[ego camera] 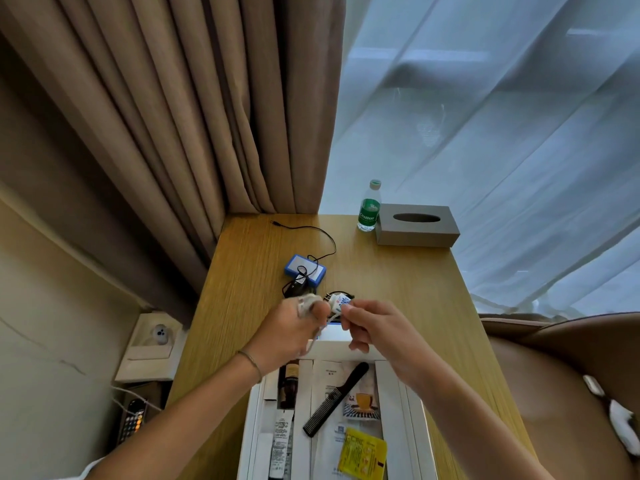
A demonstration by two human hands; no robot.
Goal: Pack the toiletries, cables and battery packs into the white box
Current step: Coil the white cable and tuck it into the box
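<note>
**Desk inventory: packing in progress**

Writing: bottle, green label, white script too small to read with certainty; tube in the box, lines of black print, illegible; yellow sachet, red print, illegible; white plug, blue marking, unreadable.

Hands: left hand, fingers curled round a bunched white cable, blurred, a thin bracelet on its wrist; right hand, thumb and fingers pinching the plug at the cable's end; both raised above the far end of the white box; a strand of cable hangs between them.

White box: open, on the near part of the desk, under the forearms; holds a brown bottle, the tube, a black comb lying slantwise on paper packets, and the sachet at the near right.

On the desk beyond the hands: blue pack with a black cable trailing over it toward the curtain; a black adapter just in front of it.

Far right corner: bottle upright, just beside a grey tissue box.

Left of the desk: wall socket; remote below it.
</note>
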